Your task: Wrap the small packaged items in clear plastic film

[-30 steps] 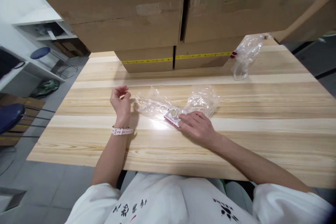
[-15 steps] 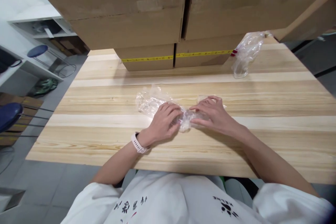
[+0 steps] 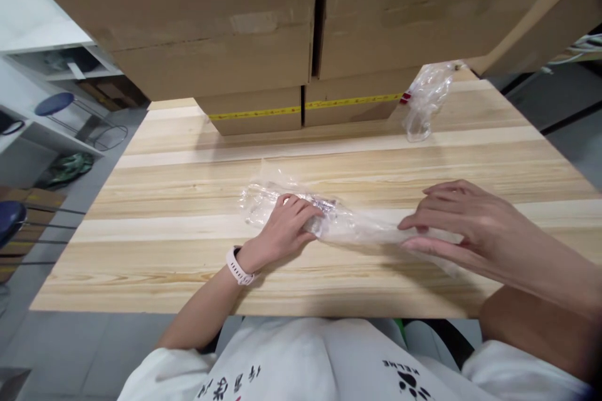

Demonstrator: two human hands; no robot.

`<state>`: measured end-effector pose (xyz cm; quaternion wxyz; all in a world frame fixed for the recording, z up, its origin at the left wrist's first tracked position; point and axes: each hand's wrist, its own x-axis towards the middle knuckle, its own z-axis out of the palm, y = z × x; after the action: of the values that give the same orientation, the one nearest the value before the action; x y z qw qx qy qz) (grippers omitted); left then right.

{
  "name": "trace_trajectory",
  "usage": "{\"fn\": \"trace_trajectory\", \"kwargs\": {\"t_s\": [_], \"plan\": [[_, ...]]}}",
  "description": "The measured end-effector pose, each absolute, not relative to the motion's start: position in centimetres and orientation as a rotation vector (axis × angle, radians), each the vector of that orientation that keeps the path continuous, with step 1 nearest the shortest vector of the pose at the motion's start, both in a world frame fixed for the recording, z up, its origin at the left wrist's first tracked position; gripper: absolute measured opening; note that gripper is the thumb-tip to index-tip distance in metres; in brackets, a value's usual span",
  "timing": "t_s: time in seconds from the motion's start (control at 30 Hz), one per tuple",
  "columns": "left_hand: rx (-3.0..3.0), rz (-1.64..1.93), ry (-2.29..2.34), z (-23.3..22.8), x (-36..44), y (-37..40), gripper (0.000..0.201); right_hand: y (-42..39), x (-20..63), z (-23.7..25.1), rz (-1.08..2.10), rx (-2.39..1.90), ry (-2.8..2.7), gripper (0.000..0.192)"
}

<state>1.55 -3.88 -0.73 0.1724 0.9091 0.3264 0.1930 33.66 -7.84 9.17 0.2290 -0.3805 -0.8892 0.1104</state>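
Observation:
A clear plastic bag (image 3: 350, 224) lies stretched out sideways on the wooden table, crumpled at its left end. My left hand (image 3: 285, 225) is closed on its middle and presses it to the tabletop; small dark marks show through the plastic beside those fingers, too unclear to name. Off to the right, my right hand (image 3: 475, 232) pinches the bag's thin end between thumb and fingers, and a loose edge hangs below. The pinch itself is partly hidden by the fingers.
Large cardboard boxes (image 3: 211, 19) stand stacked along the table's back edge, with yellow tape on the lower ones. Another crumpled clear plastic piece (image 3: 426, 100) lies by them at the right. A blue stool (image 3: 54, 103) stands on the floor at the left.
My right hand has moved right, away from my left hand, drawing the bag's end out long between them. My left hand has stayed on the bag. The view has shifted slightly.

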Motion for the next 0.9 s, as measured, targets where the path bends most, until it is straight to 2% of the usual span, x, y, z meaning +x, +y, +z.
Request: {"fn": "trace_trajectory", "kwargs": {"t_s": [0.1, 0.23, 0.4, 0.53, 0.63, 0.9], "plan": [[2.593, 0.532, 0.844, -0.5, 1.4, -3.9, 0.032, -7.9, 33.9, 10.0, 0.315, -1.120, -2.411, 0.024], [2.573, 0.536, 0.804, -0.6, 1.3, -4.2, 0.031, -8.2, 33.2, 10.4, 0.525, -1.100, -2.434, 0.026], [2.565, 0.593, 0.764, -1.0, 0.6, -5.0, 0.028, -6.9, 30.6, 6.7, 0.791, -1.115, -2.597, 0.026], [2.551, 0.615, 0.751, -1.0, -0.1, -5.7, 0.024, -3.8, 30.9, 2.5, 0.543, -1.463, -2.433, 0.029], [2.537, 0.619, 0.742, -0.9, -0.3, -6.0, 0.026, -2.5, 31.8, 1.4, 0.344, -1.666, -2.223, 0.027], [2.532, 0.680, 0.752, -1.5, -0.2, -6.0, 0.028, -4.9, 29.0, 1.7, 0.378, -1.493, -2.423, 0.029]]}}
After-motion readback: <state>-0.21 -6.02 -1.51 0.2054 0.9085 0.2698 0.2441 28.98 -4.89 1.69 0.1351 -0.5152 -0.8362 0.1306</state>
